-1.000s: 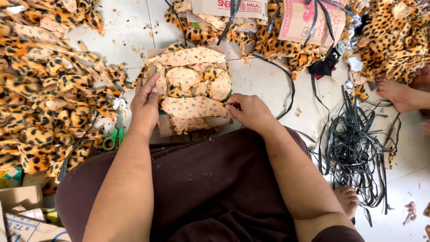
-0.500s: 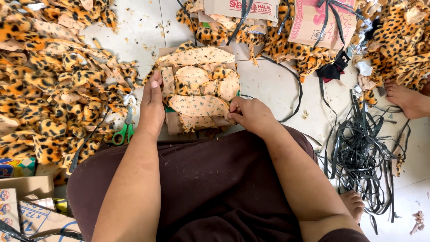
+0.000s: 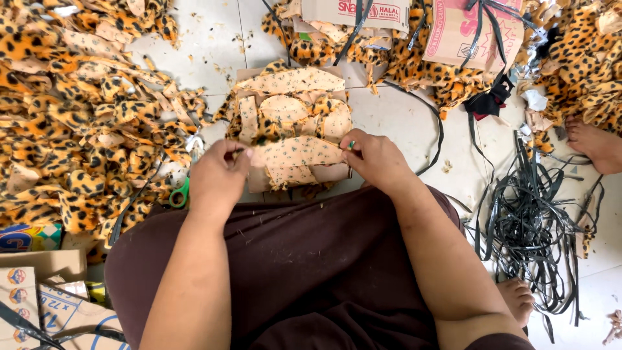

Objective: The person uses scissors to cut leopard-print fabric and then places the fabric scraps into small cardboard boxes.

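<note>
Head view is showing a seated person gripping one cut fabric piece [image 3: 295, 153], leopard-printed with its pale backing facing up. The left hand [image 3: 217, 178] is pinching the piece's left end between thumb and fingers; the right hand [image 3: 376, 159] is pinching the right end, so both hands are closed on the same piece and held apart by its length. The piece's long axis is running left to right, level across the person's front, just beyond the knees. It is lying on top of a stack of similar cut pieces [image 3: 291, 107] on a cardboard sheet [image 3: 330, 174], directly ahead. Both hands are equally near. Green-handled scissors [image 3: 180, 193] are lying just left of the left hand.
</note>
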